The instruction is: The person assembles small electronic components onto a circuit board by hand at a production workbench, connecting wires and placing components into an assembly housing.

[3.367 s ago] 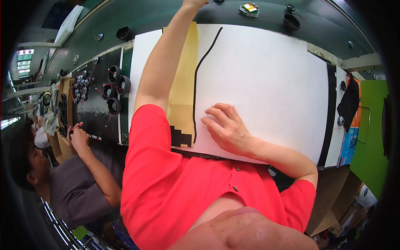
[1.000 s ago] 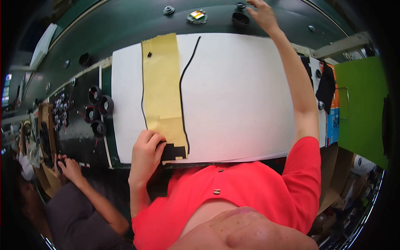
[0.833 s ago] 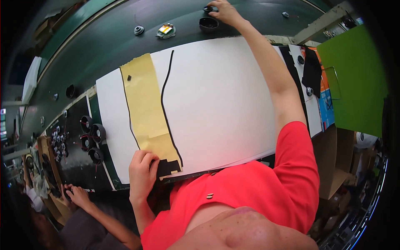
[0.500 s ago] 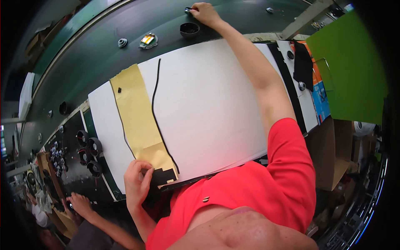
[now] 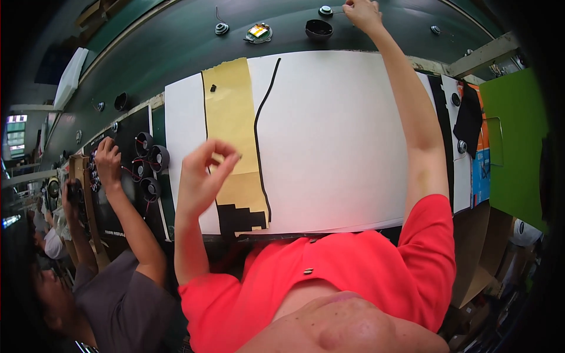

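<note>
Left hand [image 5: 203, 176] is up off the surface [image 5: 176, 47], thumb and forefinger pinched together over the tan strip [image 5: 232, 126] on the big white sheet [image 5: 341, 141], can't tell if there's anything in the pinch; right hand [image 5: 362, 13] is stretched way out to the far edge, fingers closed around something small, right beside the black cup [image 5: 318, 28]; a co-worker's hand [image 5: 107, 162] sits on the small black fans [image 5: 150, 167] off to the left.

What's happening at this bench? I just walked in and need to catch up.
A person in a red shirt leans over a white sheet. The right hand reaches to the far edge by a black cup; what it pinches is too small to tell. The left hand is raised above a tan strip, fingers pinched. A co-worker handles small fans.
</note>
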Motion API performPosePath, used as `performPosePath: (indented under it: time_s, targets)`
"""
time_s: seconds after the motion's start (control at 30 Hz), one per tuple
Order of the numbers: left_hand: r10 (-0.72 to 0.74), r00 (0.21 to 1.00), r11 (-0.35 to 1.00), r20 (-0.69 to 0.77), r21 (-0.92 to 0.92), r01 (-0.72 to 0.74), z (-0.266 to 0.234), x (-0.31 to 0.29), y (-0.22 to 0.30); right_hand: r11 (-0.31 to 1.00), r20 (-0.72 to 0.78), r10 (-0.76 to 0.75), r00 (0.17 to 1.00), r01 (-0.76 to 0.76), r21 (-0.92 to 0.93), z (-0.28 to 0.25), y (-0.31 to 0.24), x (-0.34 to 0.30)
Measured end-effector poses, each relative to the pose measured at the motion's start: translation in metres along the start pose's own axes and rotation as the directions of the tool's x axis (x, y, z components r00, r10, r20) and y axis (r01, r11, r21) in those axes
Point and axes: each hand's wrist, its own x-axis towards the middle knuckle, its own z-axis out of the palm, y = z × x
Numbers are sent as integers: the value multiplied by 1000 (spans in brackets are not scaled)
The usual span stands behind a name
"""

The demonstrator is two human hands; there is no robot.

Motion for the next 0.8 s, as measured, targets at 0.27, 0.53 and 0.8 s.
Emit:
performPosePath:
  time_s: [0.27, 0.53, 0.8]
  targets:
    - [206, 978, 968, -31, -142, -208, 41, 252, 28, 695, 25, -279, 960, 184, 695, -163, -219, -215]
    - [164, 985, 945, -44, -280, -170, 107, 437, -37, 743, 76, -417, 906, 292, 602, -153, -239, -294]
    - [7, 999, 978, -52, -206, -18, 104, 438, -36, 769, 105, -425, 899, 298, 566, -146, -233, -300]
